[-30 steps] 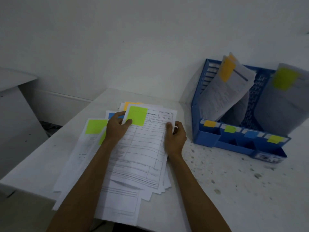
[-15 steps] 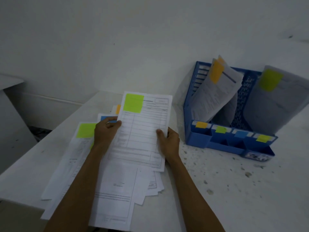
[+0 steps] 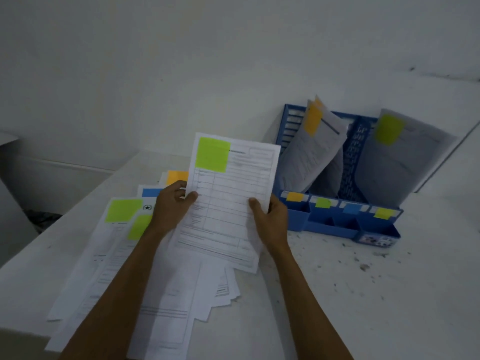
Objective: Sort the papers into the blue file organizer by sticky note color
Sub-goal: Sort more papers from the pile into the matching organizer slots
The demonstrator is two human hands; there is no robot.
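I hold a printed sheet (image 3: 228, 203) with a green sticky note (image 3: 212, 155) at its top left, lifted above the pile. My left hand (image 3: 171, 206) grips its left edge and my right hand (image 3: 270, 216) grips its right edge. Below lies a spread pile of papers (image 3: 145, 281) with green, blue and orange notes showing. To the right stands the blue file organizer (image 3: 335, 222). Its front carries orange, green, blue and yellow tabs. One slot holds papers with an orange note (image 3: 313, 122), another holds papers with a yellow-green note (image 3: 389, 129).
A white speckled table (image 3: 363, 294) carries everything, with its near-left edge by the pile. A white wall (image 3: 181, 61) rises behind. A pale surface (image 3: 7, 144) shows at the far left.
Both hands raised the green-noted sheet off the pile and tilted it upright. My view shifted, so the organizer sits lower and further left in frame.
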